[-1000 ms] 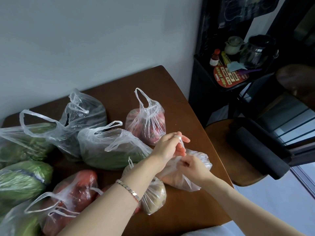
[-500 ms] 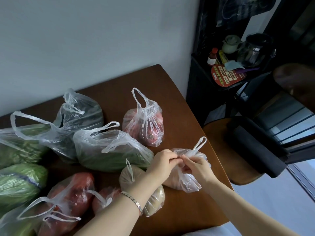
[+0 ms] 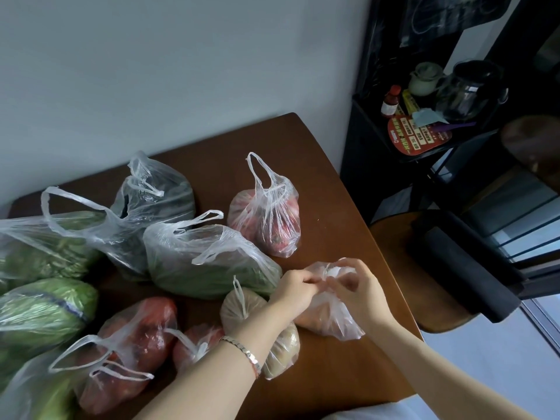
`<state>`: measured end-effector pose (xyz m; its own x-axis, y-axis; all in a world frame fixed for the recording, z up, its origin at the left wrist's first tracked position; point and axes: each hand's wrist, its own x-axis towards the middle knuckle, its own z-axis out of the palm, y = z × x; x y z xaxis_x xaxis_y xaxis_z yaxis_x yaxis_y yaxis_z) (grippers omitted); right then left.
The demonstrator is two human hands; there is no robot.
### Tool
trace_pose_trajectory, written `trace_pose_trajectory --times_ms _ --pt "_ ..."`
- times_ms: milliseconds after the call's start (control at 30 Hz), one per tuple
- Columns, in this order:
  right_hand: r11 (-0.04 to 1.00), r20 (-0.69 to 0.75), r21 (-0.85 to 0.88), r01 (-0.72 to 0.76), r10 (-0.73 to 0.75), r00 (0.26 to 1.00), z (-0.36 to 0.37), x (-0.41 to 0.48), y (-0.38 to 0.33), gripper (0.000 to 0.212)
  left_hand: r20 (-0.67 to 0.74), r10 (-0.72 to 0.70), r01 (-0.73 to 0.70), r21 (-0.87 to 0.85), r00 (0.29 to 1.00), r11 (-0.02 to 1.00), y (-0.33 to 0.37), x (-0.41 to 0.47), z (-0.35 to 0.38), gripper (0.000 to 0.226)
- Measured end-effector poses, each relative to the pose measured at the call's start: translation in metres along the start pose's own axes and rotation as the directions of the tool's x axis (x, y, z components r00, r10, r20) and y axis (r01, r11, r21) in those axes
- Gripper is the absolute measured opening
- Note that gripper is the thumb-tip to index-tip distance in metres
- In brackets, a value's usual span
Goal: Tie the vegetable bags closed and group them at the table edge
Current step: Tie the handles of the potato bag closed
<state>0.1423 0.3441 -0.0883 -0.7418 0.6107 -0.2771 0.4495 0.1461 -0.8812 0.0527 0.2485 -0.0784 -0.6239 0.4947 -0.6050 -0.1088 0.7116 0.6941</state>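
A small clear plastic bag with pale contents lies near the right edge of the brown table. My left hand and my right hand both pinch the gathered plastic at its top, fingers curled over the knot area. A tied bag of brownish vegetables lies right beside my left wrist. Behind stands a bag of red vegetables with its handles up. A bag of green vegetables sits left of the hands.
More bags of green and red produce crowd the table's left side. A black shelf with a bottle, teapot and kettle stands to the right. A round stool sits next to the table's right edge.
The bag's handle loop that stuck up has been pulled down into the bunched top. Both hands have closed in over the bag and sit lower on it.
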Motion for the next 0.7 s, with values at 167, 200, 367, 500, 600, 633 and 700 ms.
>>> trace_pose_trajectory --times_ms 167,200,367,500,600,633,700 --pt "0.9 0.21 -0.35 0.259 -0.194 0.958 -0.006 -0.005 0.007 0.028 0.034 -0.052 0.052 0.014 0.998 0.999 -0.001 0.001 0.001 0.02" --pt "0.886 0.233 -0.37 0.278 -0.201 0.951 -0.007 -0.005 0.007 0.028 0.038 -0.037 0.036 0.02 0.999 0.999 0.0 0.0 0.001 0.019" --pt "0.855 0.289 -0.46 0.24 -0.111 0.951 -0.005 0.002 0.002 0.023 0.032 0.035 -0.038 0.084 0.999 0.996 -0.003 -0.004 0.001 0.022" --pt "0.866 0.28 -0.457 0.203 -0.077 0.957 -0.001 0.002 0.002 0.022 -0.01 0.045 -0.043 0.114 0.999 0.993 -0.008 -0.007 0.004 0.029" --pt "0.892 0.225 -0.414 0.178 -0.089 0.97 0.0 -0.001 0.003 0.018 -0.041 0.024 -0.02 0.092 0.999 0.996 -0.01 -0.008 0.005 0.033" --pt "0.911 0.2 -0.379 0.162 -0.09 0.976 0.001 -0.001 0.003 0.017 -0.048 0.026 -0.022 0.078 0.999 0.997 -0.01 -0.007 0.005 0.032" --pt "0.951 0.153 -0.288 0.115 -0.073 0.985 0.0 -0.001 0.003 0.017 -0.052 0.05 -0.047 0.068 0.997 0.997 -0.008 -0.005 0.004 0.027"
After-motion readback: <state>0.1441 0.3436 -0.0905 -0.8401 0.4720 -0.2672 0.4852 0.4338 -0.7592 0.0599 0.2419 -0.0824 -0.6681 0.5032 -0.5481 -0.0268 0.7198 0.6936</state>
